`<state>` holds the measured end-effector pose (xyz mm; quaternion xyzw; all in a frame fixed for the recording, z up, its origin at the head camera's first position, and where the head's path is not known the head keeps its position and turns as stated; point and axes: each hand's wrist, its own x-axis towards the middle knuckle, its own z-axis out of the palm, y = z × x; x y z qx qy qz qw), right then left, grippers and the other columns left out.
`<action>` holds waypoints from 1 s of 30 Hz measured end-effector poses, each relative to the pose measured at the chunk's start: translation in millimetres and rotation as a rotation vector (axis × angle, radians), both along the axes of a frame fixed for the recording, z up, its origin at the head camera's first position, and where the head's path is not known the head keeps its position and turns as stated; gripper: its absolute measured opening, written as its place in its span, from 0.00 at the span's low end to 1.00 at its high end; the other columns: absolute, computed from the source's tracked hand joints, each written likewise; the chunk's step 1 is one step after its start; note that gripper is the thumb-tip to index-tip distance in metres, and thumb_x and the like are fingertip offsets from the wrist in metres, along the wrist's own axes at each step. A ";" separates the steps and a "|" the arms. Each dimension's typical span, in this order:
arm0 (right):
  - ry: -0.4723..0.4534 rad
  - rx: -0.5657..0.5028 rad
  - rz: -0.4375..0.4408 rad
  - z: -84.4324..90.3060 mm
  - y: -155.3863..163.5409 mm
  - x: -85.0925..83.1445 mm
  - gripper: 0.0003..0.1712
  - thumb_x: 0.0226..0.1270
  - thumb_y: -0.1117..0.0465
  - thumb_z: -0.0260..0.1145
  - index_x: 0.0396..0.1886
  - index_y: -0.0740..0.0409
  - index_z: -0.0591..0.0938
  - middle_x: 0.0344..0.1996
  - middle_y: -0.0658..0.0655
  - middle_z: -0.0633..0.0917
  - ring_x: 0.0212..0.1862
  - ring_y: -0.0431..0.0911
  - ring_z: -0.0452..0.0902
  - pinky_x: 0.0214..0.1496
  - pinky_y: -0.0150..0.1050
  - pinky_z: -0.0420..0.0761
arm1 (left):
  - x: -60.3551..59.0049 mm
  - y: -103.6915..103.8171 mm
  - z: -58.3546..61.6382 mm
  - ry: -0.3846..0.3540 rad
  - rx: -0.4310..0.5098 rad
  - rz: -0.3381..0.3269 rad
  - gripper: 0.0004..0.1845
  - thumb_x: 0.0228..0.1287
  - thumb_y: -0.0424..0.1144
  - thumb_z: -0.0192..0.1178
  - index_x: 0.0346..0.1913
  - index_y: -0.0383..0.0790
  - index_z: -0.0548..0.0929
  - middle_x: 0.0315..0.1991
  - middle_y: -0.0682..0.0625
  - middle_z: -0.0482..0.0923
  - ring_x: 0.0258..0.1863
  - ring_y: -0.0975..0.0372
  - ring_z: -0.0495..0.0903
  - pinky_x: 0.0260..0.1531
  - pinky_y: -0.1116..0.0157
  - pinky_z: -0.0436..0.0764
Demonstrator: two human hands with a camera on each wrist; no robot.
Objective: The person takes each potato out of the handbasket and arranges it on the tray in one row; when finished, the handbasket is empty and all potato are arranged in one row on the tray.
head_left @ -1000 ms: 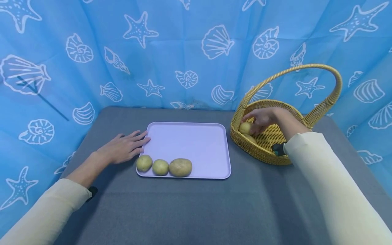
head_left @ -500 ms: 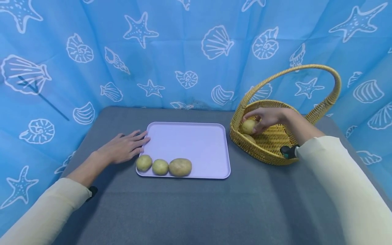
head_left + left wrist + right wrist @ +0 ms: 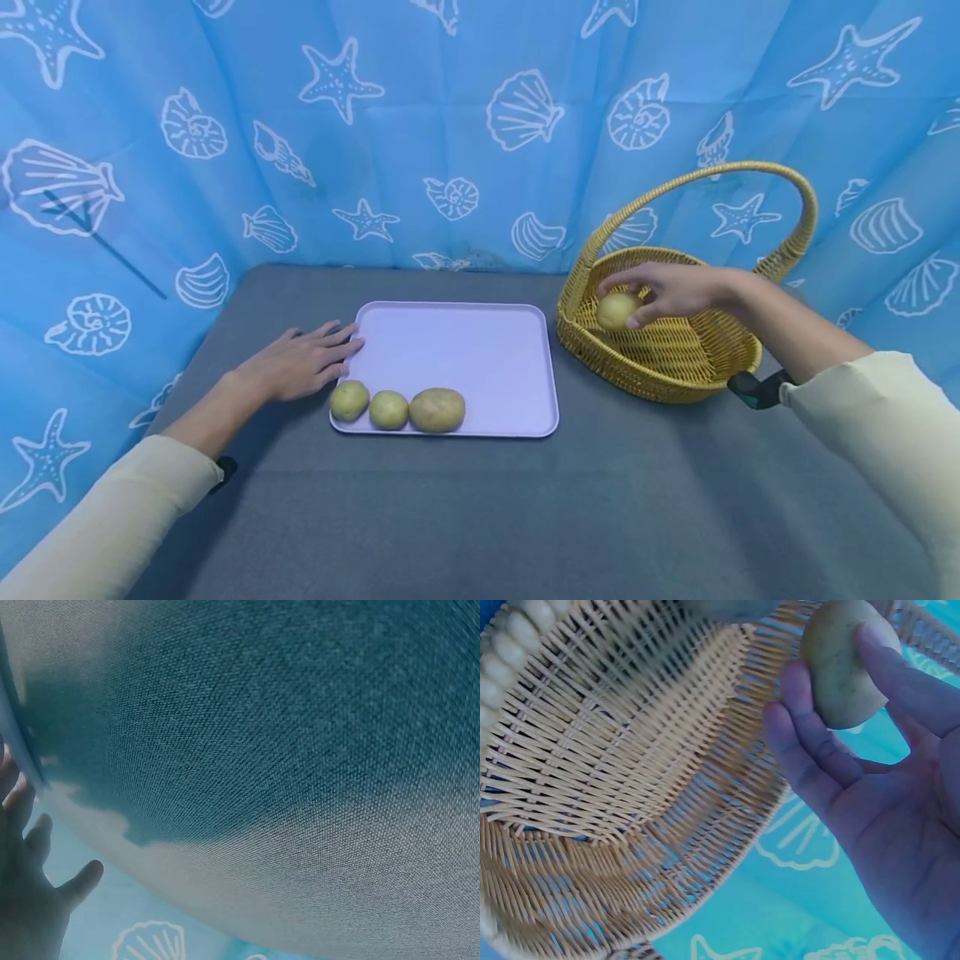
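Hand (image 3: 296,364) on grey table (image 3: 465,508) (blue backdrop (image 3: 420,125))

Backdrop: blue fabric curtain printed with white shells and starfish (image 3: 480,125), hanging behind and at both sides.
Surface: grey cloth-covered table (image 3: 480,500).
Tray contents: three yellowish-brown potatoes (image 3: 397,409) in a row along the near edge.

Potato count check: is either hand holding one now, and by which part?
The right hand pinches a potato by its sides, above the basket.
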<state>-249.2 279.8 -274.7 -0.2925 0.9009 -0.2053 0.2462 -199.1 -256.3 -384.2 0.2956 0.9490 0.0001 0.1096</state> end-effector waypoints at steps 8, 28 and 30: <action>-0.082 -0.124 0.014 23.2 -4.0 23.7 0.37 0.65 0.62 0.70 0.72 0.62 0.68 0.65 0.64 0.71 0.58 0.54 0.75 0.59 0.49 0.78 | 1.2 -1.7 -0.7 -0.014 0.017 0.005 0.30 0.79 0.50 0.46 0.77 0.44 0.60 0.78 0.42 0.52 0.76 0.41 0.49 0.65 0.30 0.54; -0.177 -0.261 0.271 -20.4 -83.9 52.7 0.32 0.63 0.63 0.72 0.67 0.59 0.74 0.57 0.56 0.78 0.55 0.49 0.77 0.57 0.47 0.80 | 0.6 -0.6 -1.4 -0.006 0.026 0.014 0.29 0.79 0.50 0.46 0.77 0.43 0.61 0.78 0.43 0.53 0.76 0.41 0.50 0.65 0.30 0.55; -0.172 -0.258 0.281 -31.1 -92.0 54.5 0.32 0.63 0.64 0.72 0.67 0.60 0.74 0.58 0.55 0.78 0.55 0.47 0.77 0.57 0.45 0.80 | 0.2 -0.2 -1.5 -0.004 0.027 0.016 0.29 0.79 0.50 0.45 0.77 0.44 0.62 0.78 0.43 0.53 0.76 0.41 0.50 0.65 0.30 0.55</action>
